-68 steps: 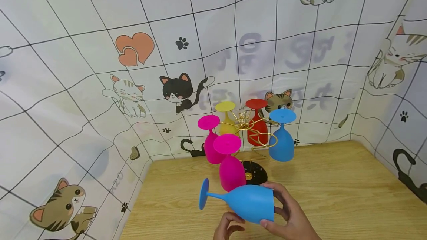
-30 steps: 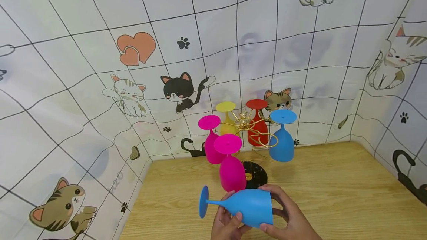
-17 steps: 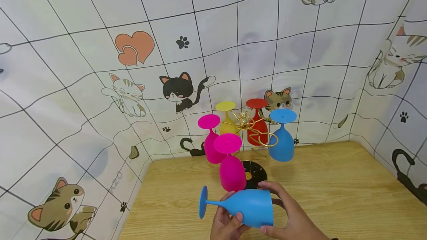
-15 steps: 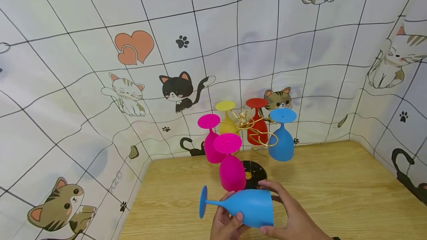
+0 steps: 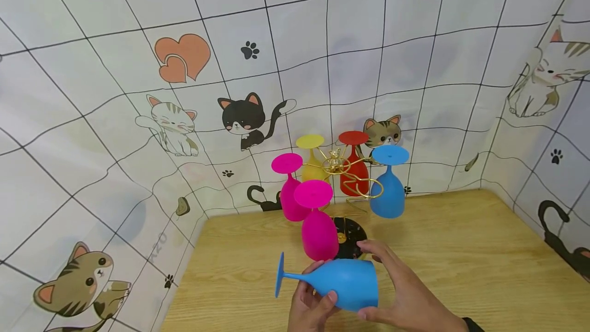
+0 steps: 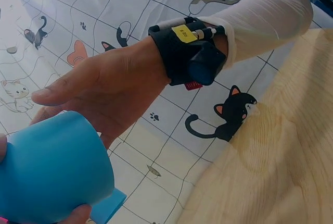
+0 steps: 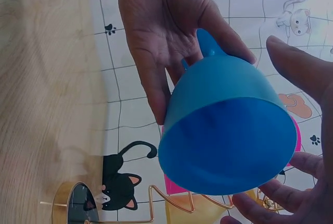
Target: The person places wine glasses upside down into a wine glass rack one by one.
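A blue plastic goblet (image 5: 343, 283) lies sideways in the air, foot to the left and mouth to the right. My left hand (image 5: 313, 306) holds it where the bowl narrows to the stem, thumb on the near side. Its fingers wrap the far side in the right wrist view, where the goblet's hollow mouth (image 7: 229, 146) shows. Beyond the rim my right hand (image 5: 407, 291) is spread, thumb and fingers parted around the mouth. In the left wrist view, a gap shows between this right hand (image 6: 109, 86) and the goblet's side.
Behind the hands stands a gold wire rack (image 5: 343, 165) on a round black base (image 5: 352, 237). Upside-down goblets hang from it: two magenta (image 5: 319, 234), one yellow (image 5: 313, 170), one red (image 5: 354, 170), one blue (image 5: 388, 199). A cat-print sheet backs the wooden table (image 5: 461, 250).
My left hand has come up and taken hold of the blue goblet. My right hand has let go of the rim and drawn slightly right, fingers spreading. The head view has tipped down slightly.
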`<state>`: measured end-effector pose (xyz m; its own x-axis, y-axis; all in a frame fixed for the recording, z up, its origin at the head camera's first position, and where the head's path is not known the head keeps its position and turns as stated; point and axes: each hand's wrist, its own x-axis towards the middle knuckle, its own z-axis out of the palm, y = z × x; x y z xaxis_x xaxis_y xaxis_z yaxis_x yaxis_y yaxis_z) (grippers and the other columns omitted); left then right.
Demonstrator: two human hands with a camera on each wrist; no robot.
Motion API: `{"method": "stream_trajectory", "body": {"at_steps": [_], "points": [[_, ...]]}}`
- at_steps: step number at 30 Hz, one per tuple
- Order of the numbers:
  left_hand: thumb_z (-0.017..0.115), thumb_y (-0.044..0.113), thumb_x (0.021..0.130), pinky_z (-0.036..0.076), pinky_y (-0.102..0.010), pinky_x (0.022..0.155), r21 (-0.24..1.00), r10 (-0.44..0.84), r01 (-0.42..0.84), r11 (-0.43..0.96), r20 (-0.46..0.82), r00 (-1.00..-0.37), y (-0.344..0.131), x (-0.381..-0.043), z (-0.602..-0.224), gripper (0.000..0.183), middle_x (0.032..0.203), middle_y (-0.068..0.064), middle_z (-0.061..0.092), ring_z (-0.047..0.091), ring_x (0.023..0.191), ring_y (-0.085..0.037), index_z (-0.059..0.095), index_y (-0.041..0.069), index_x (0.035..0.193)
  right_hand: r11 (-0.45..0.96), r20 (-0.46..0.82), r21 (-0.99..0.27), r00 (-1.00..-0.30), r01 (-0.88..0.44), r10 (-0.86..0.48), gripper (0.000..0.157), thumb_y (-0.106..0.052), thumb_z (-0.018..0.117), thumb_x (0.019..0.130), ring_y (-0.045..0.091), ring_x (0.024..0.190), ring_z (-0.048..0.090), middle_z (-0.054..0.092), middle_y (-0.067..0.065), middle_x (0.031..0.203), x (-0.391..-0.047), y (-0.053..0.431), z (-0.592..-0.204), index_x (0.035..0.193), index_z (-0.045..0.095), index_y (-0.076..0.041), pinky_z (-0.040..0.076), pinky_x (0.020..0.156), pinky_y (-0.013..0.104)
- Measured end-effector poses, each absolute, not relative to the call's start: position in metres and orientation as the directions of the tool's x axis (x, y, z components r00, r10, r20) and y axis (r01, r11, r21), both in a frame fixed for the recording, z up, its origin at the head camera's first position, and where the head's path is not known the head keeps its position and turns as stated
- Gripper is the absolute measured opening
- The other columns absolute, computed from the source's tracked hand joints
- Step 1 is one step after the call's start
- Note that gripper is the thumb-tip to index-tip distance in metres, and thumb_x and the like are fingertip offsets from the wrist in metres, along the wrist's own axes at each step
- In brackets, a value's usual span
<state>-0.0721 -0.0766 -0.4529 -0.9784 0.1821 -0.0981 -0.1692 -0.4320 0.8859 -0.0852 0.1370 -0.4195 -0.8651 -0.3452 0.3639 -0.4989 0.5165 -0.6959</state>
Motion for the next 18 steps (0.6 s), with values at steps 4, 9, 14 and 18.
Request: {"method": "stream_trajectory", "body": {"at_steps": [4,9,14,18], "points": [[0.069,0.019,0.092,0.052,-0.053,0.098,0.915,0.159,-0.127,-0.382,-0.071,-0.985,-0.0768,-0.0717,-0.4508,0.065,0.147,-0.012,0.045,0.051,0.125,-0.029,0.036,0.005,0.146,0.5,0.363,-0.705,-0.862,-0.502,-0.354,0.099,-0.041,0.088,0.067,0.04,0.123,0.051,0.043,0.001,0.145,-0.0856,0.137,-0.4199,0.149,0.032,-0.035,0.051,0.083,0.064],[0.071,0.019,0.09,0.053,-0.049,0.098,0.959,0.139,-0.053,-0.277,-0.015,-0.99,-0.0771,-0.0728,-0.4498,0.06,0.147,-0.015,0.046,0.05,0.124,-0.031,0.044,0.007,0.143,0.495,0.333,-0.72,-0.868,-0.487,-0.369,0.097,-0.042,0.087,0.068,0.041,0.123,0.05,0.043,0.001,0.145,-0.0855,0.1363,-0.4191,0.147,0.032,-0.038,0.05,0.083,0.067],[0.072,0.019,0.09,0.054,-0.05,0.095,0.976,0.149,-0.028,-0.217,0.005,-0.989,-0.078,-0.0742,-0.4477,0.057,0.145,-0.015,0.049,0.05,0.123,-0.032,0.048,0.011,0.14,0.51,0.296,-0.728,-0.881,-0.459,-0.37,0.095,-0.045,0.087,0.068,0.041,0.124,0.049,0.043,0.005,0.145,-0.085,0.1352,-0.4195,0.146,0.032,-0.04,0.052,0.083,0.063],[0.071,0.019,0.091,0.055,-0.051,0.094,0.98,0.182,-0.028,-0.197,0.008,-0.983,-0.0795,-0.0752,-0.4451,0.057,0.144,-0.016,0.049,0.05,0.124,-0.033,0.047,0.011,0.142,0.525,0.299,-0.71,-0.876,-0.469,-0.379,0.097,-0.049,0.086,0.066,0.039,0.125,0.05,0.043,0.006,0.146,-0.0845,0.1343,-0.4218,0.146,0.032,-0.039,0.054,0.083,0.058]]}}
